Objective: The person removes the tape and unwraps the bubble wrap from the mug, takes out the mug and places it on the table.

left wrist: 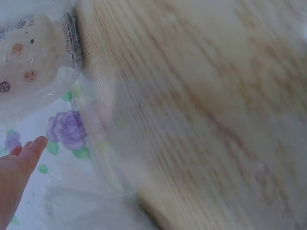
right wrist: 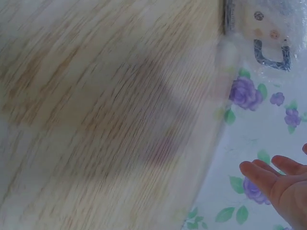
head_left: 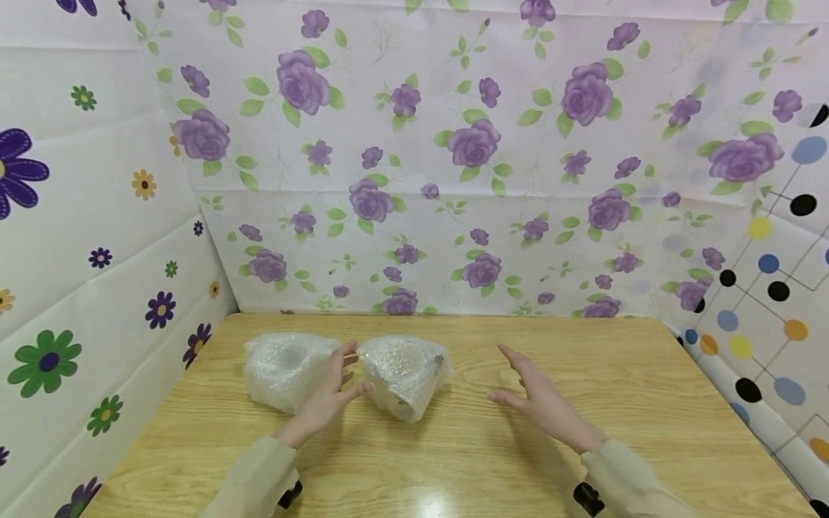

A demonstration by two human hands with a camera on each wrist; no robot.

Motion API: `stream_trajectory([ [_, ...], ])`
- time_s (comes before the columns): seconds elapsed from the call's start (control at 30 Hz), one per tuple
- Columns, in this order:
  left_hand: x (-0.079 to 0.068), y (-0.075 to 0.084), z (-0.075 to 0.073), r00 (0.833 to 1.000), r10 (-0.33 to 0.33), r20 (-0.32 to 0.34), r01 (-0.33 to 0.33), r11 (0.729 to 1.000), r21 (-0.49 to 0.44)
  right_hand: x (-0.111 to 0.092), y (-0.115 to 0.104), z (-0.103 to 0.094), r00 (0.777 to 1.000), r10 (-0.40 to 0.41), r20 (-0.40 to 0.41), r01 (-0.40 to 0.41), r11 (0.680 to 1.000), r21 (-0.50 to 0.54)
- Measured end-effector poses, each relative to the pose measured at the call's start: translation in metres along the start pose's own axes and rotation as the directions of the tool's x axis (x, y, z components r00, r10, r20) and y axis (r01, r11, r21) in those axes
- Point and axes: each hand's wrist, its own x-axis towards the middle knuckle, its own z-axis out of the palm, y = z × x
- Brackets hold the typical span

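Two bundles in clear bubble wrap sit side by side on the wooden table. The left bundle (head_left: 285,368) is rounded with a hollow in its top. The right bundle (head_left: 404,374) tapers toward the front; in the wrist views its wrapped item (left wrist: 36,57) is pale with small printed figures, and a dark handle-like loop (right wrist: 272,56) shows. My left hand (head_left: 324,394) hovers between the bundles, fingers apart and slightly bent, thumb beside the right one; whether it touches either, I cannot tell. Farther right, my right hand (head_left: 542,404) is held above the table with its fingers extended, holding nothing.
The wooden table (head_left: 648,403) runs back to a flowered curtain (head_left: 440,216). A daisy-print sheet (head_left: 97,288) borders the left side and a dotted sheet (head_left: 771,316) the right.
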Motion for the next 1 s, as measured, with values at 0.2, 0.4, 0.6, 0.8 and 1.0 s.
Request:
stream_trajectory([
  [0.2, 0.002, -0.003, 0.001, 0.999, -0.03, -0.03, 0.027, 0.996, -0.082, 0.009, -0.003, 0.005, 0.999, 0.008, -0.037, -0.002, 0.988, 0.157],
  [0.4, 0.005, -0.001, 0.002, 0.998, -0.062, -0.033, 0.057, 0.989, -0.135, 0.018, -0.004, 0.01, 1.0, 0.024, -0.02, -0.016, 0.951, 0.31],
  [0.6, 0.007, -0.013, 0.002, 0.997, -0.06, -0.037, 0.054, 0.988, -0.146, 0.026, -0.008, 0.018, 0.999, 0.049, 0.005, -0.046, 0.893, 0.447],
  [0.8, 0.011, -0.037, 0.003, 0.995, -0.08, -0.058, 0.07, 0.987, -0.145, 0.035, -0.01, 0.027, 0.997, 0.073, -0.002, -0.062, 0.869, 0.491],
  [1.0, 0.012, -0.042, 0.005, 0.996, 0.008, -0.085, -0.016, 0.996, -0.085, 0.042, -0.016, 0.034, 0.995, 0.095, -0.042, -0.06, 0.854, 0.516],
])
